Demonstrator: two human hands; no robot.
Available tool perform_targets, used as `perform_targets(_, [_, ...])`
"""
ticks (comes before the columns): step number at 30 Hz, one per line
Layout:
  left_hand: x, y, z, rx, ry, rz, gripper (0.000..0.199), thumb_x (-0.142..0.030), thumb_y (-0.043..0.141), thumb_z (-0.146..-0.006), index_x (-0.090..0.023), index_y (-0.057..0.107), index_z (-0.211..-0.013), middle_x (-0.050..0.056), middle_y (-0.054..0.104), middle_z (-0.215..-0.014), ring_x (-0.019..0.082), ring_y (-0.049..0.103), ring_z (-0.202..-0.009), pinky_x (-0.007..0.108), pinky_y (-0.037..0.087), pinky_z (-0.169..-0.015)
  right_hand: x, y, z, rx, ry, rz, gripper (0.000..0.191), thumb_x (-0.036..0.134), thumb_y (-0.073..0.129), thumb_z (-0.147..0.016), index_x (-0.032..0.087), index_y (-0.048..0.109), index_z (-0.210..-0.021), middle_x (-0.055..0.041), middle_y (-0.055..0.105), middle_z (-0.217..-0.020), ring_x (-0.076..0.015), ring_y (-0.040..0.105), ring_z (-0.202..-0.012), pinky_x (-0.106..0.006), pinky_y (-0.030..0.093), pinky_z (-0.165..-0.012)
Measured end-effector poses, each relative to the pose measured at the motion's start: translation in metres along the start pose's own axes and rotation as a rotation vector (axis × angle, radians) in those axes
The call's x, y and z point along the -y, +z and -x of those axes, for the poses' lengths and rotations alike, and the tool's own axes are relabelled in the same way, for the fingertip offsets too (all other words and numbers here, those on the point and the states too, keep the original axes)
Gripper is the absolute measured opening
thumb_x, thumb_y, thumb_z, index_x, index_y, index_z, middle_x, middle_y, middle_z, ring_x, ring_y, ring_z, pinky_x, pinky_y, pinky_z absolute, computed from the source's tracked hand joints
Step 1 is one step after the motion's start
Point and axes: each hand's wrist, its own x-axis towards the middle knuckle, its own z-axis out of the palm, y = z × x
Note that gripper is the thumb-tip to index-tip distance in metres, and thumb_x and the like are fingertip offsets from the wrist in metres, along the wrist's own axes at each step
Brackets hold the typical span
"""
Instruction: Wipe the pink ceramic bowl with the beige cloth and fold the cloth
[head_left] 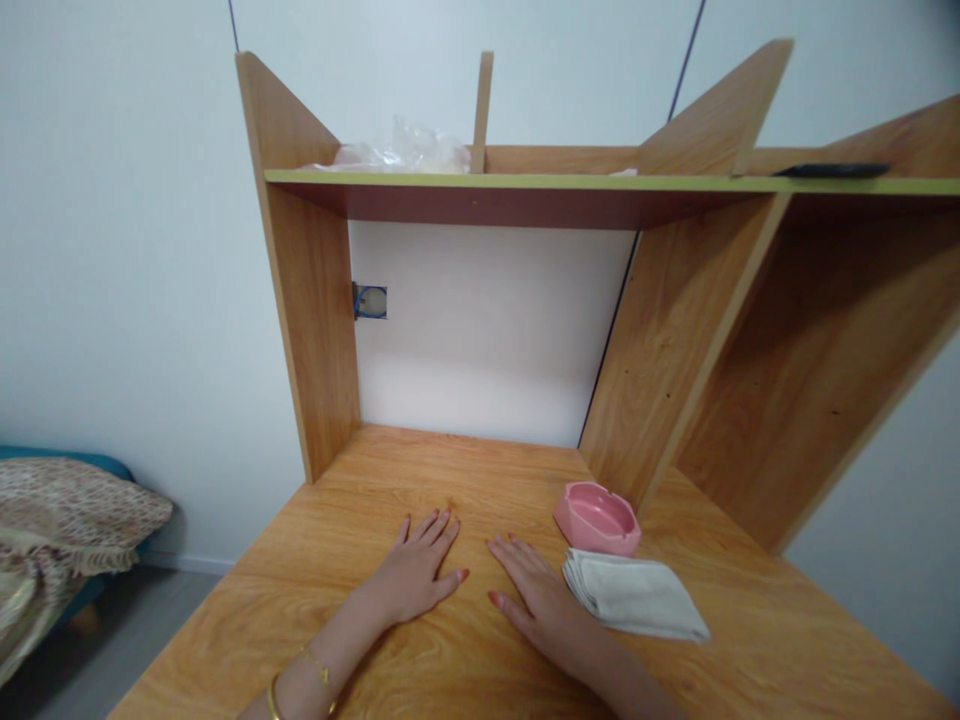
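Observation:
My left hand (pixel 418 574) lies flat on the wooden desk (pixel 300 560), palm down with the fingers spread; nothing is in it. To its right, my right hand (pixel 536 597) rests palm down on the same desktop, thumb apart from the fingers, also holding nothing. A folded light grey cloth (pixel 637 594) lies just right of my right hand, close to its outer edge. Behind the cloth sits a pink ashtray (pixel 598 518) with angular sides, near the foot of the upright wooden panel.
Above the desk runs a shelf (pixel 555 181) with upright dividers. Clear plastic wrapping (pixel 405 152) and a dark flat object (pixel 832 170) lie on it. A wall socket box (pixel 370 302) shows behind the desk. A bed with a patterned cover (pixel 67 510) is at the left.

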Motion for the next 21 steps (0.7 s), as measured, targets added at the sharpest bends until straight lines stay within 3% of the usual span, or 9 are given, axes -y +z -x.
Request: perform_targets(21, [0.0011, 0.0006, -0.0008, 0.004, 0.006, -0.017, 0.067, -0.056, 0.023, -0.085, -0.015, 0.019, -0.138, 0.008, 0.009, -0.145, 0.022, 0.008, -0.133, 0.048, 0.006, -0.106, 0.0002, -0.0001, -0.0003, -0.004, -0.002, -0.001, 0.059, 0.046, 0.034, -0.084, 0.016, 0.031, -0.135, -0.0042, 0.028, -0.141, -0.0195, 0.020, -0.131, -0.035, 0.015, -0.109])
